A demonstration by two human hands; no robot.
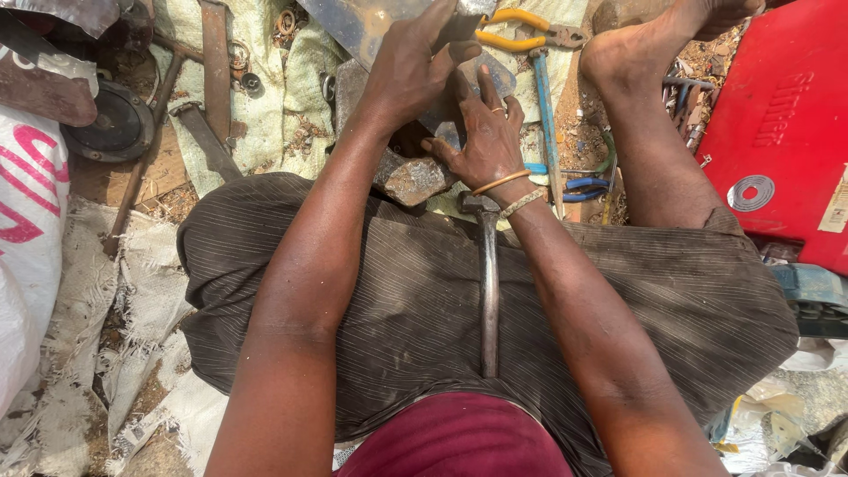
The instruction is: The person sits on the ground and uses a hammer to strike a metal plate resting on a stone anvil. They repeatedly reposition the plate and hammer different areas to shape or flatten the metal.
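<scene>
I sit on the ground and look down at my lap. My left hand [415,66] is closed over the edge of a flat grey metal piece [353,26] near the top middle. My right hand [486,132] presses its spread fingers against the same metal, above a rough stone block [411,181]. Two bangles circle my right wrist. A steel hammer [488,283] lies on my dark striped trousers, its head just under that wrist, touched by neither hand. My bare right foot [636,44] rests at the upper right.
Yellow-handled pliers [521,31] and a blue-handled tool [543,106] lie beyond my hands. A red metal case [777,132] stands at the right. Rusty bars [215,66], a round black part [115,124] and woven sacks [26,203] fill the left.
</scene>
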